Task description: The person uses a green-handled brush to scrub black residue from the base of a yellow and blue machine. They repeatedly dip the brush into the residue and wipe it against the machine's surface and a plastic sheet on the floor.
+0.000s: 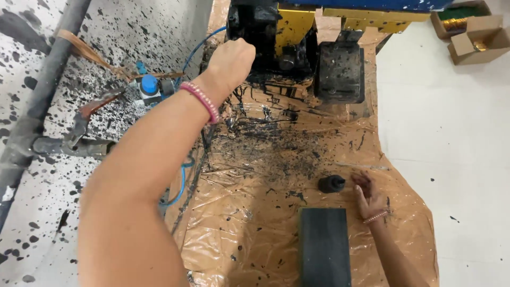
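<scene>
At the upper middle of the frame, the left hand [232,59] is pressed against the black and yellow machine [289,45]; whether its fingers are curled round anything cannot be told. At the lower right, the right hand [367,195] is laid flat, fingers loose and empty, on the ink-spattered plastic sheet [265,175], just beside a small black cylinder [331,184] and above a black block [324,244].

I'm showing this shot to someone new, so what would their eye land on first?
Most striking is the left hand, raised at the top centre against the grimy black and yellow machine. Below it lies a crinkled tan plastic sheet spattered with black, and the floor at left is speckled too. At lower right, the stained right hand rests beside a small black round part, above a dark rectangular block.
</scene>
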